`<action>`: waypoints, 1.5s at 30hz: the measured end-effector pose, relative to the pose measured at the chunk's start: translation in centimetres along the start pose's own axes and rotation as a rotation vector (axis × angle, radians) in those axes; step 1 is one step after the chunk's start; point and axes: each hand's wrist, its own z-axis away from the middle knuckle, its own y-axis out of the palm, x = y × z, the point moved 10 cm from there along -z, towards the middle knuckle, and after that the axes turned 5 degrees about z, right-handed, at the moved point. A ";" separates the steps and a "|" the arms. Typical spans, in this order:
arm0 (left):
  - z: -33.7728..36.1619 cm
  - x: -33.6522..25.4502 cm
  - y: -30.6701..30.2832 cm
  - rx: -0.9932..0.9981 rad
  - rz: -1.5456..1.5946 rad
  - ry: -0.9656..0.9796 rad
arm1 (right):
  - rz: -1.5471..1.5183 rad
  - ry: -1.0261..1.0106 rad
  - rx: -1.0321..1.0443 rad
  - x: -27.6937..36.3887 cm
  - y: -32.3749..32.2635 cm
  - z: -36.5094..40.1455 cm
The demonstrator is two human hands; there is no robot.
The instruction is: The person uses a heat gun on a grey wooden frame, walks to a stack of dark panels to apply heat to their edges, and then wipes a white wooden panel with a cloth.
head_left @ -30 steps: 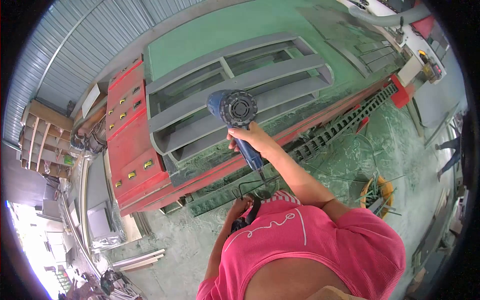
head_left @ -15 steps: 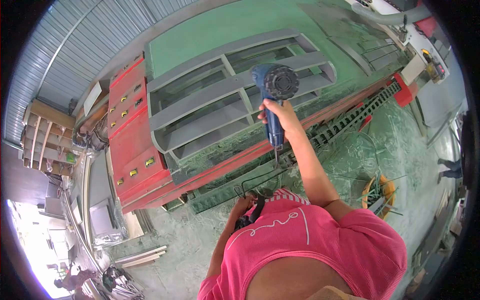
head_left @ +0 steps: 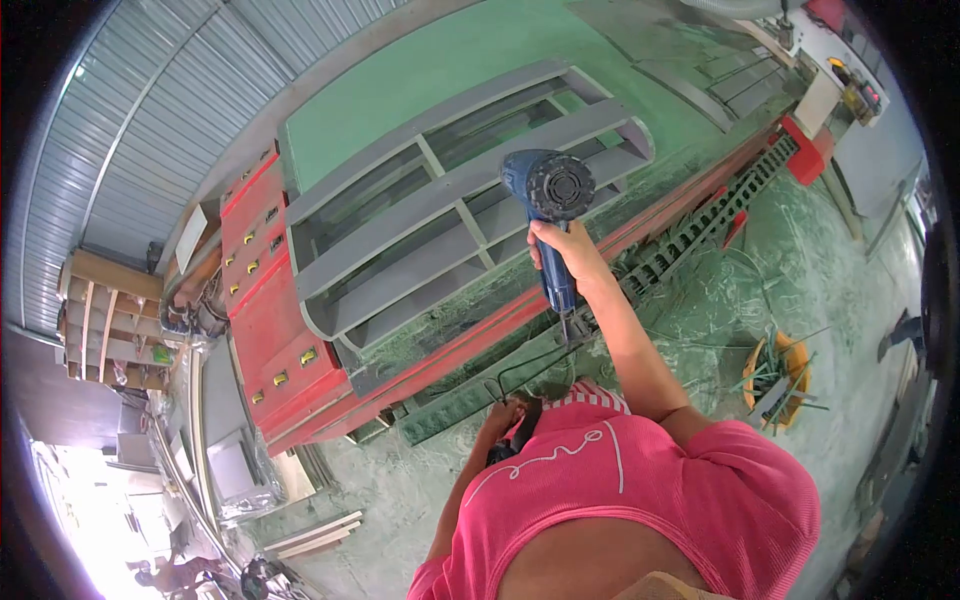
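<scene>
My right hand (head_left: 566, 250) is wrapped round the handle of a blue power tool (head_left: 553, 190) with a round black vented end and a cord at its bottom. The tool is raised in front of the near edge of a grey slatted frame (head_left: 460, 190), which lies on a green-topped machine bed (head_left: 370, 100). Low near my waist, my left hand (head_left: 512, 410) is closed beside the black cord (head_left: 530, 362) and a dark strap or bag; what its fingers grip is too small to make out.
Red panels (head_left: 290, 350) with yellow-black fittings form the machine's left end. A black cable chain (head_left: 715, 215) runs along its near side. A yellow bucket (head_left: 780, 380) of strips stands on the floor at right. Wooden shelves (head_left: 115, 320) stand at left.
The view has shifted, so the machine and frame appear slightly to one side. My right hand still holds the blue tool, which sits a little lower in view.
</scene>
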 end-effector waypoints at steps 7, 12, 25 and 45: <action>-0.8 -0.5 2.2 -0.072 0.077 -0.253 | -0.017 0.052 0.021 0.5 -2.0 0.3; -0.6 -2.2 4.2 -0.170 -0.004 -0.284 | 0.014 0.033 0.047 0.8 -3.4 0.3; -1.5 -4.3 7.8 -0.135 0.175 -0.157 | 0.031 0.060 0.099 0.9 -5.1 0.3; -7.1 5.8 8.2 -0.106 0.147 -0.074 | 0.215 -0.043 -0.034 6.4 -11.8 -2.3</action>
